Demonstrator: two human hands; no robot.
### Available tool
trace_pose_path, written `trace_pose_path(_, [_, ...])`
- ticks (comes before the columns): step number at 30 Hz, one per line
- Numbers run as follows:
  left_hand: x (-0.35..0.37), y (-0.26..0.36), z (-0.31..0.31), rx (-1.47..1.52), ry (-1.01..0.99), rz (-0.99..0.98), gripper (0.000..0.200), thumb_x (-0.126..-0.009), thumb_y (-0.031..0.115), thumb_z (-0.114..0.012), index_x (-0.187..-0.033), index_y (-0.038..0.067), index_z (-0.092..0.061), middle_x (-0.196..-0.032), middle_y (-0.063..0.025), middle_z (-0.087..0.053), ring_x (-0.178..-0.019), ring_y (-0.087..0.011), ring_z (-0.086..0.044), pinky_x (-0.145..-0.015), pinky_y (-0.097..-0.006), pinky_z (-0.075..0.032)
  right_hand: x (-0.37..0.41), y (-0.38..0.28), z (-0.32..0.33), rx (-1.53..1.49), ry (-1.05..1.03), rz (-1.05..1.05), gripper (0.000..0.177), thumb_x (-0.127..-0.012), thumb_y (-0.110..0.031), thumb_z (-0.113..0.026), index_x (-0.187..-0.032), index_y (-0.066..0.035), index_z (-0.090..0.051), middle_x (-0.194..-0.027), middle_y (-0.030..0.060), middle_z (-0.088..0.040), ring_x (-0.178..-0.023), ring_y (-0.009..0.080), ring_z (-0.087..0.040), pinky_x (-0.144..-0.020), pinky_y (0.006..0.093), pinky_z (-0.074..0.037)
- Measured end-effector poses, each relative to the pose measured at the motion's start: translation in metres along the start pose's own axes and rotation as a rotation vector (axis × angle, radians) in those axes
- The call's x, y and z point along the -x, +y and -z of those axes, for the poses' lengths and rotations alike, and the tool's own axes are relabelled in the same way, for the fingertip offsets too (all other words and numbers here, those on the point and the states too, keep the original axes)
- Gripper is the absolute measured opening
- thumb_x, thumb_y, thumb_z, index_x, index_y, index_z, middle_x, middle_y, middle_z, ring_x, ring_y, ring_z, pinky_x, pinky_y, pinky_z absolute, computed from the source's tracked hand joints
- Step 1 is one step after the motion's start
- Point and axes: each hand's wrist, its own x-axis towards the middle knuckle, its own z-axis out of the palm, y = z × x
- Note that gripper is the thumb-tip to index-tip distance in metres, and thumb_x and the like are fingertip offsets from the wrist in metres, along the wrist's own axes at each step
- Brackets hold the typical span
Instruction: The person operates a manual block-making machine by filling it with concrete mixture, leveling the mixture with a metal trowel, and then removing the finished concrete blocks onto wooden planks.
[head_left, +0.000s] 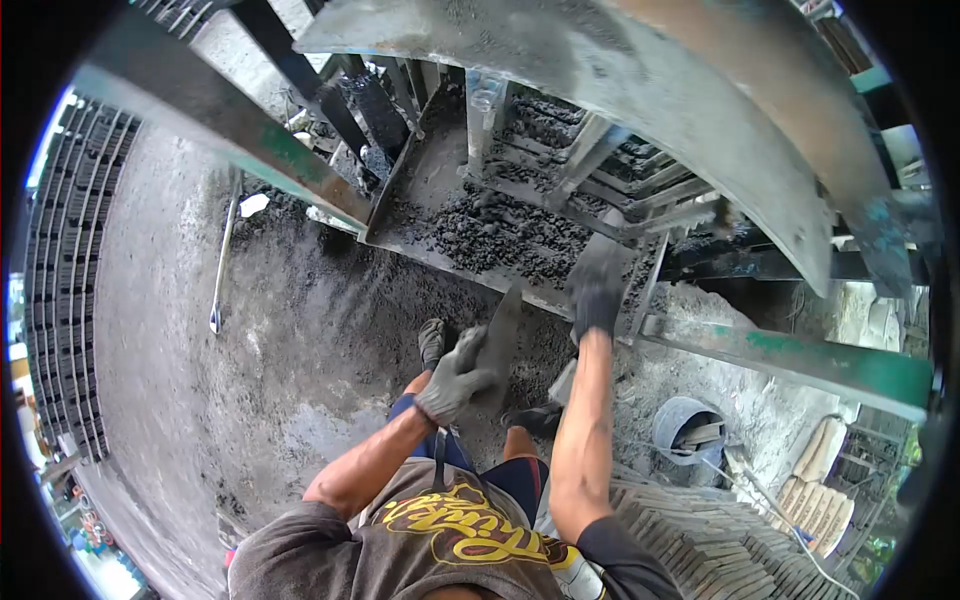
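Observation:
My left hand (pixel 458 382), in a grey work glove, is closed on the lower edge of a thin flat grey plate (pixel 502 335) that tapers to a point at the top. The plate stands tilted in front of the metal tray (pixel 450 262). Reaching over the tray's right end is my right hand (pixel 597 292), in a darker glove and smeared by motion. Its fingers do not show clearly, and a grey flat shape at them cannot be made out. Dark crumbly mix (pixel 500 235) lies in the tray close to that hand.
Above the tray hangs a large curved metal sheet (pixel 690 110). Green-marked steel beams (pixel 790 350) flank the tray. A grey bucket (pixel 688 425) with scraps inside stands at the right, near stacked flat tiles (pixel 690 530). A long-handled tool (pixel 226 250) lies on the floor at left.

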Motion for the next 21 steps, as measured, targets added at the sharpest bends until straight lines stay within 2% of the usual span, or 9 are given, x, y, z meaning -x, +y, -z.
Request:
trace_pose_path(2, [0.016, 0.005, -0.024, 0.295, 0.038, 0.063, 0.07, -0.083, 0.014, -0.065, -0.142, -0.008, -0.036, -0.138, -0.0201, -0.05, -0.13, -0.0228, -0.046, -0.109, -0.0342, -0.036, 0.075, -0.035, 0.007, -0.451, -0.086, -0.427, 0.034, -0.101, -0.037, -0.047, -0.115, -0.008, -0.057, -0.079, 0.0016, -0.058, -0.065, 0.0136, -0.055, -0.058, 0.0276, -0.047])
trace_pose_path(3, [0.027, 0.008, -0.038, 0.582, 0.056, 0.144, 0.062, -0.085, 0.015, -0.066, -0.138, -0.007, -0.044, -0.133, -0.0186, -0.054, -0.125, -0.0226, -0.052, -0.106, -0.0343, -0.04, 0.101, -0.072, 0.013, -0.227, -0.173, -0.299, 0.033, -0.102, -0.033, -0.046, -0.119, -0.007, -0.057, -0.082, 0.0025, -0.059, -0.067, 0.0155, -0.056, -0.062, 0.0291, -0.049])
trace_pose_path(5, [0.02, 0.029, -0.067, 0.561, 0.019, 0.227, 0.053, -0.087, 0.017, -0.065, -0.133, -0.004, -0.049, -0.125, -0.014, -0.058, -0.115, -0.0207, -0.057, -0.099, -0.0339, -0.046, 0.14, -0.143, 0.035, 0.245, -0.446, 0.001, 0.031, -0.1, -0.02, -0.048, -0.126, -0.003, -0.055, -0.094, 0.0075, -0.064, -0.086, 0.0217, -0.059, -0.08, 0.0317, -0.049])
trace_pose_path(6, [0.01, 0.042, -0.083, 0.531, -0.024, 0.34, 0.044, -0.09, 0.018, -0.064, -0.128, 0.0, -0.054, -0.118, -0.0095, -0.063, -0.106, -0.0187, -0.062, -0.092, -0.0335, -0.051, 0.146, -0.172, 0.057, 0.366, -0.421, 0.129, 0.032, -0.099, -0.02, -0.049, -0.125, -0.003, -0.055, -0.094, 0.0077, -0.064, -0.086, 0.0217, -0.06, -0.08, 0.0318, -0.049])
trace_pose_path(8, [-0.002, 0.06, -0.12, 0.958, -0.255, 0.222, 0.025, -0.091, 0.016, -0.062, -0.112, 0.001, -0.061, -0.1, -0.0084, -0.066, -0.092, -0.0222, -0.067, -0.085, -0.037, -0.055, 0.15, -0.249, 0.131, 0.511, 0.037, 0.332, 0.032, -0.098, -0.021, -0.05, -0.125, -0.004, -0.056, -0.095, 0.008, -0.064, -0.087, 0.0219, -0.06, -0.081, 0.032, -0.05])
trace_pose_path(11, [-0.003, 0.095, -0.157, 1.098, -0.468, 0.172, 0.021, -0.092, 0.01, -0.058, -0.109, -0.001, -0.061, -0.101, -0.0119, -0.066, -0.094, -0.0253, -0.067, -0.089, -0.0423, -0.056, 0.19, -0.436, 0.258, 0.895, 0.85, 0.803, 0.033, -0.097, -0.023, -0.052, -0.124, -0.004, -0.058, -0.097, 0.0086, -0.065, -0.089, 0.0221, -0.061, -0.081, 0.0324, -0.05])
trace_pose_path(13, [0.003, 0.107, -0.17, 1.233, -0.713, 0.213, 0.025, -0.089, 0.008, -0.059, -0.111, -0.003, -0.059, -0.106, -0.0152, -0.066, -0.098, -0.0284, -0.067, -0.091, -0.0441, -0.056, 0.263, -0.548, 0.28, 1.127, 1.17, 1.034, 0.034, -0.095, -0.024, -0.054, -0.123, -0.004, -0.059, -0.098, 0.0089, -0.065, -0.09, 0.0222, -0.062, -0.082, 0.0327, -0.05])
trace_pose_path(16, [0.054, 0.146, -0.187, 1.288, -1.005, 0.037, 0.05, -0.083, 0.023, -0.069, -0.123, -0.003, -0.055, -0.114, -0.0184, -0.064, -0.099, -0.0313, -0.066, -0.097, -0.0464, -0.052, 0.371, -0.562, 0.24, 1.318, 1.277, 1.2, 0.035, -0.094, -0.025, -0.056, -0.122, -0.004, -0.06, -0.1, 0.0095, -0.066, -0.091, 0.0224, -0.062, -0.082, 0.033, -0.051])
trace_pose_path(21, [0.091, 0.113, -0.18, 1.127, -1.003, 0.184, 0.06, -0.083, 0.021, -0.068, -0.131, -0.008, -0.048, -0.113, -0.018, -0.064, -0.092, -0.0256, -0.066, -0.085, -0.04, -0.057, 0.417, -0.551, 0.2, 1.379, 1.312, 1.112, 0.037, -0.091, -0.028, -0.059, -0.12, -0.005, -0.062, -0.103, 0.0104, -0.066, -0.094, 0.0227, -0.064, -0.084, 0.0336, -0.051])
